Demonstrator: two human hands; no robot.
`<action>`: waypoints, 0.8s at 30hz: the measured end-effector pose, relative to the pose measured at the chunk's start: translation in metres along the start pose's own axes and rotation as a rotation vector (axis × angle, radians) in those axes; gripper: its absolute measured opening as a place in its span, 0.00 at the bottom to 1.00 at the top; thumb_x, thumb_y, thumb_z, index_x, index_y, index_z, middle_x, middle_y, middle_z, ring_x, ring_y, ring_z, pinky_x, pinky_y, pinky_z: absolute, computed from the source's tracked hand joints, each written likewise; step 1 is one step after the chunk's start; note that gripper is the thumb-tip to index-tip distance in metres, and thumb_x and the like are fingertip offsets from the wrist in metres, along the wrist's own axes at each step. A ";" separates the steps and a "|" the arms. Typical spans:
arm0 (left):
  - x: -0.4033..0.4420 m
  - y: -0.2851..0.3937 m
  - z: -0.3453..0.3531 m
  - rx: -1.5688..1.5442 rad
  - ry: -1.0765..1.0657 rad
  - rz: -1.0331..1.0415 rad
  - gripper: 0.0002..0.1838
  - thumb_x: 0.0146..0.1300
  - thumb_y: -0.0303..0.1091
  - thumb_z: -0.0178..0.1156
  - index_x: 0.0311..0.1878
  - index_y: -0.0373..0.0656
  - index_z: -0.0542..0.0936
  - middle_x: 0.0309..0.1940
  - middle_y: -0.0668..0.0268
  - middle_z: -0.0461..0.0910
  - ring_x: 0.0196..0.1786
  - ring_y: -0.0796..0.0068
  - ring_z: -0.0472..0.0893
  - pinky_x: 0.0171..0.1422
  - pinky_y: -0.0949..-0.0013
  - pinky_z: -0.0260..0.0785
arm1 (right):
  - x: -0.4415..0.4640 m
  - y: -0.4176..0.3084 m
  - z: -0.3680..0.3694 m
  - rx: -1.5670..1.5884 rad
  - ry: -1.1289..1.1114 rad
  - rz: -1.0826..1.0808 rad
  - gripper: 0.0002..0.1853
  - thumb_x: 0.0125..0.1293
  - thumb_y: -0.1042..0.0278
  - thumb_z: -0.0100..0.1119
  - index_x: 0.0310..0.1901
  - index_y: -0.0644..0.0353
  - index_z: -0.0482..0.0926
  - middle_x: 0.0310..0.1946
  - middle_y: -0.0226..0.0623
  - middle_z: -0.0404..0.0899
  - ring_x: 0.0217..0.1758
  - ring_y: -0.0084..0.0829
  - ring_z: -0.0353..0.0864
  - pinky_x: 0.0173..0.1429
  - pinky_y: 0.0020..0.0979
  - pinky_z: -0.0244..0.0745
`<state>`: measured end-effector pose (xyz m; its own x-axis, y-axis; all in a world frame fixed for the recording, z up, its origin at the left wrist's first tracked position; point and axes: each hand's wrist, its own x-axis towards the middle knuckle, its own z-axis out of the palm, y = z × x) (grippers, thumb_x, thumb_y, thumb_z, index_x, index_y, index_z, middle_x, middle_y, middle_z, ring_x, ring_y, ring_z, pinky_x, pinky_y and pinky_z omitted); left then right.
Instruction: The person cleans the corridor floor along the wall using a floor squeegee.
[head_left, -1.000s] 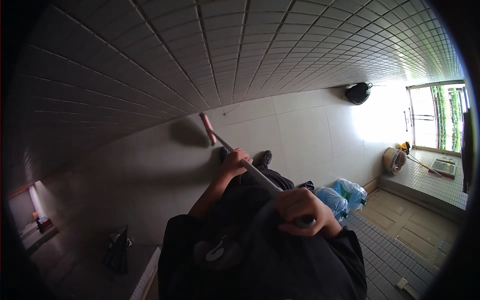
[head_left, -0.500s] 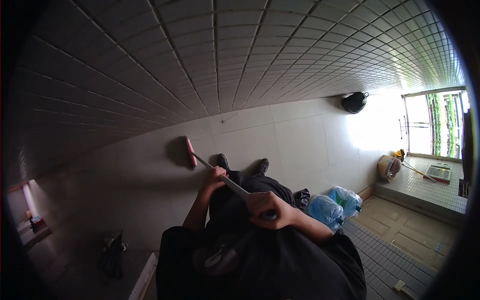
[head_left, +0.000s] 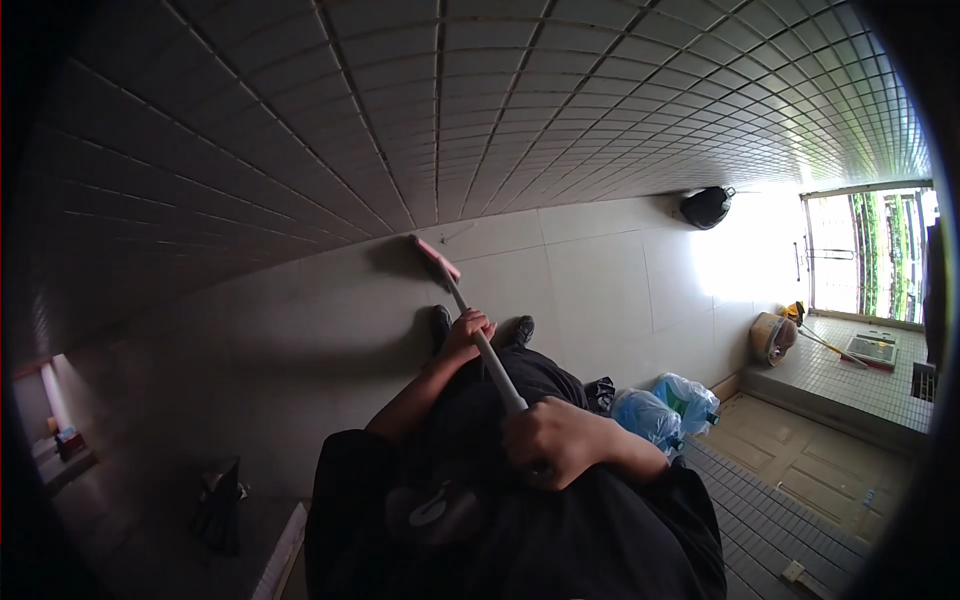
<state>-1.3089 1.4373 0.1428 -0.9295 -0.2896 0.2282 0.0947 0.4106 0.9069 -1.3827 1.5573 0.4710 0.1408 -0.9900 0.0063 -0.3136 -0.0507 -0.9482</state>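
A broom with a long grey handle and a narrow pink head (head_left: 436,258) reaches across the pale floor, its head close to the foot of the tiled wall. Lower on the handle (head_left: 502,375), my left hand (head_left: 468,334) is wrapped round the shaft. My right hand (head_left: 556,440) grips the top end of the handle in front of my dark shirt. A small thin bit of litter (head_left: 458,234) lies just right of the broom head, too small to name. Both dark shoes stand below the handle.
A black bag (head_left: 707,207) sits against the wall. Bagged large water bottles (head_left: 648,418) stand to the right, near a door (head_left: 790,450). Farther off are a basket (head_left: 774,338) and a bright gate (head_left: 865,255). Something dark (head_left: 222,508) lies at lower left.
The broom head has swung right and toward the wall, nearer the bit of litter. My left hand has moved right and forward with the handle; my right hand has shifted slightly right.
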 end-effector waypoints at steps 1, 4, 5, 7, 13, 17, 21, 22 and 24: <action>0.001 0.000 0.002 -0.002 -0.006 0.000 0.13 0.50 0.23 0.63 0.18 0.41 0.68 0.18 0.59 0.70 0.29 0.56 0.74 0.35 0.59 0.68 | 0.001 0.001 0.003 -0.040 -0.073 -0.006 0.09 0.46 0.68 0.61 0.18 0.58 0.69 0.22 0.38 0.71 0.30 0.41 0.74 0.29 0.39 0.69; 0.009 0.000 0.007 0.059 0.102 0.018 0.13 0.51 0.24 0.65 0.19 0.40 0.69 0.19 0.60 0.70 0.28 0.56 0.74 0.35 0.59 0.68 | 0.000 0.001 -0.001 -0.083 -0.142 0.001 0.10 0.46 0.66 0.61 0.18 0.57 0.69 0.22 0.37 0.71 0.31 0.40 0.75 0.29 0.39 0.70; 0.011 0.001 0.008 0.057 0.101 0.018 0.13 0.51 0.24 0.65 0.19 0.40 0.69 0.19 0.60 0.70 0.28 0.56 0.74 0.35 0.59 0.68 | 0.000 0.001 -0.004 -0.082 -0.142 0.010 0.11 0.46 0.65 0.60 0.18 0.57 0.68 0.22 0.36 0.70 0.31 0.40 0.75 0.29 0.39 0.69; 0.015 0.004 0.011 0.061 0.122 0.014 0.14 0.52 0.25 0.65 0.18 0.40 0.69 0.19 0.60 0.70 0.28 0.56 0.74 0.35 0.59 0.68 | -0.002 0.002 -0.010 -0.080 -0.145 0.019 0.11 0.45 0.65 0.60 0.18 0.57 0.68 0.21 0.36 0.69 0.31 0.39 0.75 0.29 0.39 0.69; 0.012 0.019 0.006 0.074 0.156 0.020 0.14 0.53 0.25 0.65 0.18 0.40 0.70 0.19 0.59 0.71 0.28 0.56 0.74 0.35 0.58 0.68 | -0.005 -0.011 -0.014 -0.028 -0.166 -0.038 0.09 0.44 0.66 0.60 0.18 0.57 0.70 0.22 0.37 0.71 0.29 0.40 0.75 0.28 0.39 0.69; 0.001 0.037 -0.010 0.032 0.086 -0.007 0.14 0.52 0.26 0.66 0.17 0.40 0.70 0.19 0.60 0.72 0.28 0.56 0.74 0.34 0.58 0.68 | -0.009 -0.028 -0.016 0.060 -0.052 -0.089 0.11 0.48 0.68 0.61 0.17 0.58 0.69 0.22 0.37 0.71 0.28 0.39 0.74 0.28 0.40 0.68; -0.003 0.040 -0.025 0.059 0.067 -0.047 0.14 0.52 0.26 0.66 0.18 0.40 0.70 0.19 0.61 0.72 0.28 0.57 0.75 0.33 0.58 0.68 | -0.019 -0.027 -0.019 0.141 0.053 -0.111 0.13 0.52 0.72 0.61 0.17 0.59 0.67 0.21 0.36 0.70 0.28 0.40 0.74 0.29 0.40 0.68; -0.004 0.038 -0.029 0.070 0.090 -0.083 0.14 0.52 0.27 0.66 0.19 0.41 0.70 0.19 0.61 0.72 0.28 0.57 0.75 0.33 0.58 0.68 | -0.019 -0.024 -0.018 0.168 0.076 -0.114 0.14 0.53 0.73 0.61 0.17 0.60 0.66 0.20 0.36 0.69 0.29 0.40 0.74 0.30 0.40 0.68; -0.006 0.036 -0.036 0.083 0.134 -0.154 0.14 0.52 0.28 0.67 0.19 0.41 0.70 0.20 0.61 0.72 0.28 0.57 0.75 0.33 0.58 0.67 | -0.018 -0.011 -0.008 0.205 0.188 -0.127 0.13 0.53 0.74 0.61 0.17 0.60 0.67 0.21 0.37 0.70 0.29 0.40 0.74 0.32 0.39 0.68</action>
<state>-1.2875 1.4225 0.1866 -0.8745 -0.4646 0.1389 -0.0801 0.4210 0.9035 -1.3896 1.5743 0.4837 -0.0153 -0.9855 0.1690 -0.1058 -0.1665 -0.9804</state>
